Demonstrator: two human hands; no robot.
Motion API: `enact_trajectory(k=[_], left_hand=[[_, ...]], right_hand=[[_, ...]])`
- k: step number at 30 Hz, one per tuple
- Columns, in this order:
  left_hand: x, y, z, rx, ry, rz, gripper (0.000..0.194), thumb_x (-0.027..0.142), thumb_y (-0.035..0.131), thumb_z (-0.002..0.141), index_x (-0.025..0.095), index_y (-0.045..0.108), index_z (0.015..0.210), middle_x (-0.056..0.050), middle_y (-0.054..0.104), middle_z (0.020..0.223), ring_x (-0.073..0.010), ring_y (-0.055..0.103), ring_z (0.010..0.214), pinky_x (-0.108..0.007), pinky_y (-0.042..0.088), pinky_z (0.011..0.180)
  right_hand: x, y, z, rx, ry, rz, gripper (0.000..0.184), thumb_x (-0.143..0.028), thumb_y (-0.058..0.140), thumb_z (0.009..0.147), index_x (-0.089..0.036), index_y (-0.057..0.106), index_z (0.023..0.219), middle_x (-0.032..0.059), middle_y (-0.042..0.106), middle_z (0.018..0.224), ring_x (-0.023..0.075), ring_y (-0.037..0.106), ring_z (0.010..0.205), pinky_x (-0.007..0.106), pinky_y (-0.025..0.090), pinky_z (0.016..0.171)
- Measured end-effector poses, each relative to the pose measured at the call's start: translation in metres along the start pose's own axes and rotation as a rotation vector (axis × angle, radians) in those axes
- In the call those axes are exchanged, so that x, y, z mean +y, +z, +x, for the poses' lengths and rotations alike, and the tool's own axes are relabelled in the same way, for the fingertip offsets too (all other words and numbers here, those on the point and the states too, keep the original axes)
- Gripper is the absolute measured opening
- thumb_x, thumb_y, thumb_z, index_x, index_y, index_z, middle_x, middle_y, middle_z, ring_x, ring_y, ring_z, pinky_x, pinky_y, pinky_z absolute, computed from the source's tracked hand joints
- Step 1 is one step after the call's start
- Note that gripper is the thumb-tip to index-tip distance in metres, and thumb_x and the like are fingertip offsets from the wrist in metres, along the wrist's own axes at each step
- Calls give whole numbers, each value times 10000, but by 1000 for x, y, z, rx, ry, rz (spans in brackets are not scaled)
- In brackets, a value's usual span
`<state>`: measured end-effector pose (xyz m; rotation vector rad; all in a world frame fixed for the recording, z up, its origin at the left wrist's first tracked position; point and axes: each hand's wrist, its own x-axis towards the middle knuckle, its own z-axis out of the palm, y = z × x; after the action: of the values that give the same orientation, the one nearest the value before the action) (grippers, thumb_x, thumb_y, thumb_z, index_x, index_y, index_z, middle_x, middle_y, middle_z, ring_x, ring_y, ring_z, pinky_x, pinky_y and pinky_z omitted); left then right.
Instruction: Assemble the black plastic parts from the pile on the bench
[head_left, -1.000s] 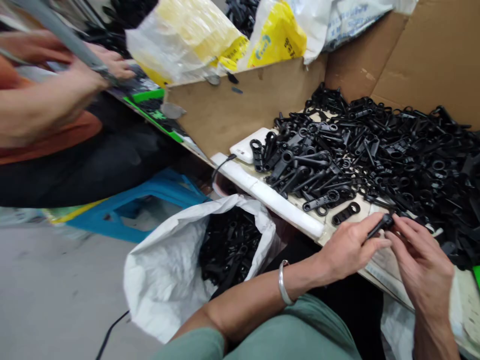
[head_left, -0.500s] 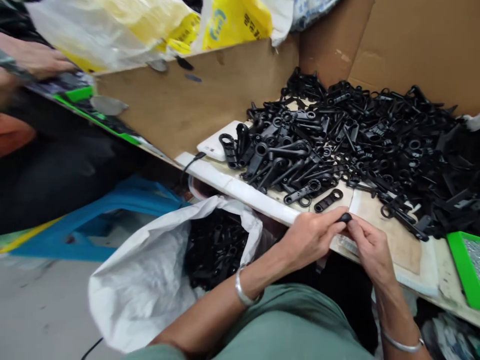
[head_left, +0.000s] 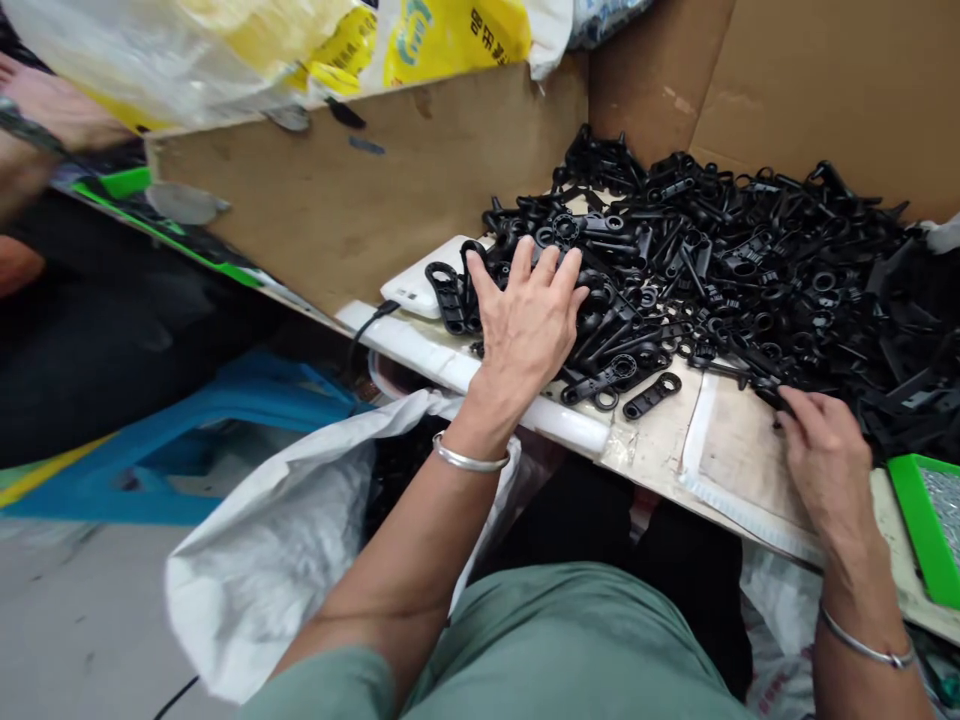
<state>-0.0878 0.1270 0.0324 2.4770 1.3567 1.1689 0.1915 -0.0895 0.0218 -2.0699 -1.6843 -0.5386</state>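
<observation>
A heap of black plastic lever-like parts [head_left: 720,250] with ring-shaped ends covers the worktop. My left hand [head_left: 529,325] lies palm down over the heap's near left side, fingers spread, and it hides the parts beneath. At the heap's near right edge, the fingertips of my right hand [head_left: 829,460] are closed round a black plastic part [head_left: 776,398], mostly hidden by them. Between my hands, one short black part [head_left: 652,396] with a round hole lies apart on the board. Beside it sits a small black ring [head_left: 605,399].
A white sack [head_left: 262,560] with black parts inside stands below the table edge. A green tray [head_left: 919,540] of small metal pieces is at the right. Behind the left hand lies a white device [head_left: 420,285] with a cable. Cardboard walls [head_left: 825,90] enclose the heap. Another person's arm [head_left: 60,120] shows at far left.
My hands have parted from the small black piece they held together. The left moved up-left onto the heap and spread; the right moved rightward to parts at the edge.
</observation>
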Motion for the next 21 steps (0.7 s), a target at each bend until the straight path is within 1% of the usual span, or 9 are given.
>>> enact_trajectory(k=[3, 5, 7, 8, 10, 12, 15, 18, 21], left_hand=[[14, -1, -11, 115, 29, -39, 428, 338, 516, 955, 265, 530, 1377, -118, 510, 1485, -310, 316, 1483, -624, -87, 1224], [36, -2, -26, 157, 119, -114, 395, 324, 507, 965, 224, 552, 1344, -121, 499, 1495, -288, 311, 1488, -601, -12, 1248], [66, -2, -43, 92, 269, -261, 374, 328, 507, 972, 158, 573, 1298, -148, 541, 1450, -287, 366, 1460, -590, 144, 1244], [81, -2, -51, 0, 324, -369, 384, 354, 514, 971, 130, 582, 1275, -161, 574, 1410, -289, 416, 1429, -568, 234, 1227], [106, 0, -66, -266, 300, -631, 390, 370, 501, 977, 107, 591, 1252, -169, 646, 1303, -276, 555, 1306, -478, 423, 1135], [120, 3, -77, -550, 85, -899, 338, 309, 466, 980, 129, 602, 1232, -122, 723, 1070, -229, 701, 995, -385, 569, 913], [124, 9, -86, -801, -395, -1271, 316, 250, 488, 912, 143, 601, 1187, -39, 660, 806, -137, 639, 615, -276, 555, 605], [121, 12, -89, -770, -730, -1540, 348, 241, 558, 855, 154, 556, 1192, -31, 632, 868, -113, 636, 646, -248, 541, 614], [120, 12, -89, -703, -855, -1676, 347, 194, 594, 822, 209, 555, 1167, -32, 634, 981, -131, 667, 755, -275, 542, 707]], right_hand=[[-1, -17, -1, 275, 136, 38, 325, -309, 510, 993, -167, 713, 1203, 146, 706, 1012, 294, 658, 914, 445, 522, 856], [-11, -26, -5, 364, 241, 121, 312, -336, 588, 964, -197, 719, 1211, 122, 723, 959, 273, 681, 851, 428, 532, 834], [-24, -29, -9, 275, 322, 356, 310, -369, 650, 929, -245, 722, 1204, 81, 732, 933, 235, 693, 783, 402, 557, 799], [-31, -28, -10, 177, 357, 509, 304, -382, 672, 914, -269, 725, 1191, 61, 736, 944, 215, 697, 761, 385, 574, 780], [-41, -23, -8, -32, 404, 797, 281, -402, 708, 883, -290, 739, 1139, 34, 744, 985, 182, 699, 716, 348, 603, 724], [-44, -13, 2, -218, 404, 970, 268, -423, 692, 889, -281, 746, 1110, 31, 744, 1014, 167, 697, 695, 330, 619, 687], [-38, 6, 30, -352, 312, 943, 293, -436, 612, 931, -244, 740, 1111, 51, 737, 1033, 179, 695, 703, 322, 612, 630], [-34, 27, 64, -291, 89, 570, 280, -306, 533, 956, -198, 724, 1129, 87, 719, 1110, 244, 704, 871, 369, 591, 723], [-40, 43, 89, -334, -87, 113, 349, -182, 422, 969, -202, 703, 1175, 100, 688, 1215, 314, 684, 995, 428, 554, 774]])
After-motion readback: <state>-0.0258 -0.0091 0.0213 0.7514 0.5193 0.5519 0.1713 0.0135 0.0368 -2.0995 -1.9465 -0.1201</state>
